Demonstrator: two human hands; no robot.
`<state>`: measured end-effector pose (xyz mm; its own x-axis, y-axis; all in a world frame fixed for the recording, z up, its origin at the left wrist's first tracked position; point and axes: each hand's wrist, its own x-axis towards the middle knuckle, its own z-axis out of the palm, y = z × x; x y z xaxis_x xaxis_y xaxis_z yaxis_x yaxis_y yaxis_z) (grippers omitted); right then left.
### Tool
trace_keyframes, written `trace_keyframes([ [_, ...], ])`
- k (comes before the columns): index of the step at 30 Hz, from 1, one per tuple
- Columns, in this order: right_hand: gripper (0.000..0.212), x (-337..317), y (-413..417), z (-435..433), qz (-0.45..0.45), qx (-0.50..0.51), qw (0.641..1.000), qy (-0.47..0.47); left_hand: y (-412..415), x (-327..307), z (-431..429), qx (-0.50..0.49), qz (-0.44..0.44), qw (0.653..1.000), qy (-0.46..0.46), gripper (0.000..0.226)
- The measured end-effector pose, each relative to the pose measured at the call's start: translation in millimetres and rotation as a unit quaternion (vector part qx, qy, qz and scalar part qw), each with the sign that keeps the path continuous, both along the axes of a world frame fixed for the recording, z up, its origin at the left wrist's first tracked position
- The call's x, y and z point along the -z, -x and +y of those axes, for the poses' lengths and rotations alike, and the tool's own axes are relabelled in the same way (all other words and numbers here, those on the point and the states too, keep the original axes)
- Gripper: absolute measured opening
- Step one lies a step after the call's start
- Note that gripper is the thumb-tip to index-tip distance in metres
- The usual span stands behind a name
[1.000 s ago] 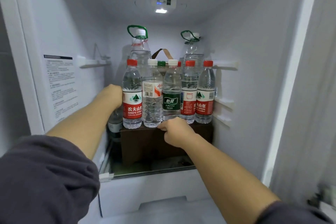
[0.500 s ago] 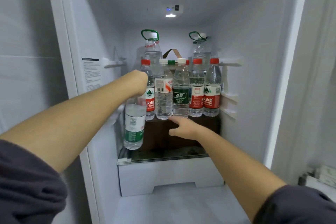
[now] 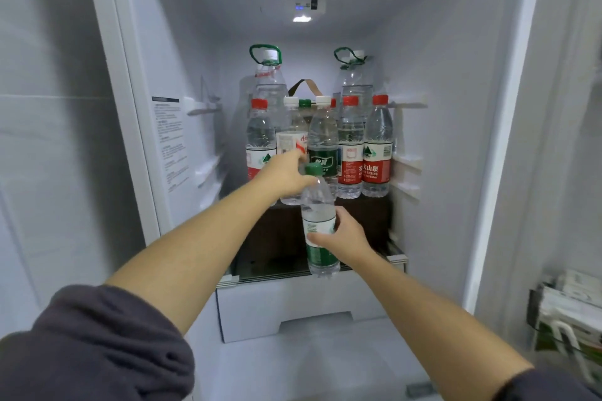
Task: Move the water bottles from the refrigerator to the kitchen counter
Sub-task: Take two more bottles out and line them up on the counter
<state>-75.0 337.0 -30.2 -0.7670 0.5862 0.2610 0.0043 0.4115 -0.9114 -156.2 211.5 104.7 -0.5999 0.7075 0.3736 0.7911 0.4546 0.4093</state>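
In front of the open refrigerator I hold a clear green-capped water bottle (image 3: pixel 317 205) with a green label. My left hand (image 3: pixel 286 174) grips its neck just under the cap. My right hand (image 3: pixel 343 234) wraps around its middle from the right. Behind it, several small bottles stand in a row on a dark brown box (image 3: pixel 365 221): a red-capped one (image 3: pixel 259 137) at the left, a white-capped one (image 3: pixel 322 137) with a dark green label, and two red-capped ones (image 3: pixel 378 153) at the right. Two large jugs (image 3: pixel 267 75) with green handles stand at the back.
The brown box rests on a glass shelf (image 3: pixel 395 258) above a white drawer (image 3: pixel 293 303). Shelf rails stick out of both side walls, and a printed sticker (image 3: pixel 169 146) is on the left wall. A door rack with packages (image 3: pixel 573 312) is at the lower right.
My left hand has brought the green-capped bottle from the box's left side to the middle front. My right hand left the box edge and closed on the bottle's middle.
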Motion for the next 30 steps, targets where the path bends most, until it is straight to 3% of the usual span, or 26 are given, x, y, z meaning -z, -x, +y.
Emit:
trace_keyframes([
  [6, 0.057, 2, 2, 9, 0.011, 0.097, 0.995, -0.005, 39, 31, -21, -0.158, -0.053, 0.986, -0.025, 0.036],
  [11, 0.062, 1, 3, 11, 0.005, 0.074, 0.997, 0.003, 56, 45, -23, -0.229, -0.082, 0.965, -0.101, 0.082],
  [18, 0.071, 10, 0, 16, -0.035, 0.038, 0.999, -0.002, 82, 39, -7, -0.179, -0.167, 0.944, -0.222, 0.107],
  [20, 0.070, 16, 1, 18, -0.044, 0.043, 0.998, -0.007, 86, 44, -1, -0.165, -0.194, 0.937, -0.240, 0.104],
  [24, 0.065, 24, 1, 19, -0.047, 0.047, 0.998, -0.009, 87, 63, 6, -0.175, -0.196, 0.936, -0.234, 0.076],
  [30, 0.060, 25, -5, 16, -0.013, 0.067, 0.997, -0.022, 63, 72, -4, -0.163, -0.154, 0.940, -0.259, 0.071],
])
